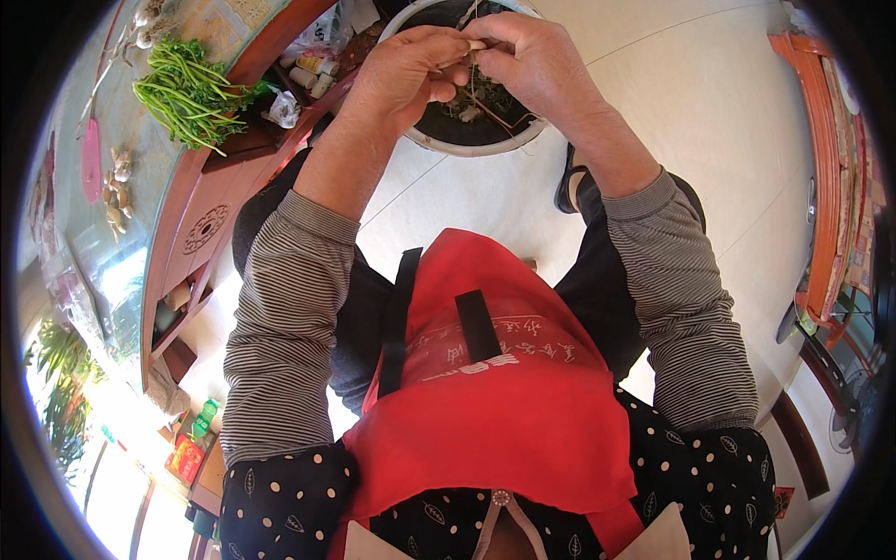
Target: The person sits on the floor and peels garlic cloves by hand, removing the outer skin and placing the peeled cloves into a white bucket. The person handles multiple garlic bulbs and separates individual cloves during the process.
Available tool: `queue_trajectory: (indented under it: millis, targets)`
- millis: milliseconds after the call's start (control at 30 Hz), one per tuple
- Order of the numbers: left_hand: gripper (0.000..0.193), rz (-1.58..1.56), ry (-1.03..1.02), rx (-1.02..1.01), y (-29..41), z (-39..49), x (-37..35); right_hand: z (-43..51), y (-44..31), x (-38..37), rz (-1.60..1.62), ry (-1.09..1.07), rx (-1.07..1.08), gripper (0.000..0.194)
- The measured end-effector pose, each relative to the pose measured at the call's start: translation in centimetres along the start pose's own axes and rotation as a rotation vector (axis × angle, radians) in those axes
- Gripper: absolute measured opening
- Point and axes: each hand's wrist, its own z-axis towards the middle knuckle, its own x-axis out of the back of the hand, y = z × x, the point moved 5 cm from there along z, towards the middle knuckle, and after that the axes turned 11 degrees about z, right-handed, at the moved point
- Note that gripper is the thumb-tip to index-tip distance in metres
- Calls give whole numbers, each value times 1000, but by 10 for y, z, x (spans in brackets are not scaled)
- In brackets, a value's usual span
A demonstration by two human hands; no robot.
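Both hands meet over a white bucket [483, 148] on the floor, which holds dark contents with plant scraps [467, 105]. My left hand [413, 70] pinches a small pale piece [477, 45], too small to name surely, between thumb and fingers. My right hand [525, 59] grips the same piece from the other side, thumb and forefinger close together. Thin dry stalks hang by the fingers into the bucket. A bunch of green leafy stems [192, 94] lies at the table's edge to the left, with garlic bulbs [148, 14] above it.
The glass-topped wooden table [162, 210] runs along the left, bearing a pink perforated tool [91, 161], a garlic bulb [121, 164] and ginger-like pieces [115, 199]. White bottles [302, 77] and crumpled plastic [283, 108] sit on its shelf. An orange-brown wooden seat [822, 189] stands at right.
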Motion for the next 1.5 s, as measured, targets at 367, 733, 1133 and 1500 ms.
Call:
queue_trajectory:
  millis: [367, 733, 1133, 1500]
  targets:
    - [19, 67, -39, 8, 0, 2, -2, -2, 5, -1, 2, -63, -11, 18]
    - [20, 8, -53, -17, 1, -3, -5, -2, 4, 7, 229, -46, -341, 20]
    - [16, -29, -52, -55, 2, 4, -2, 4, 15, 1, 486, 44, -383, 19]
    - [13, -23, -58, -65, 5, 3, -3, 3, 10, 4, 482, 40, -452, 20]
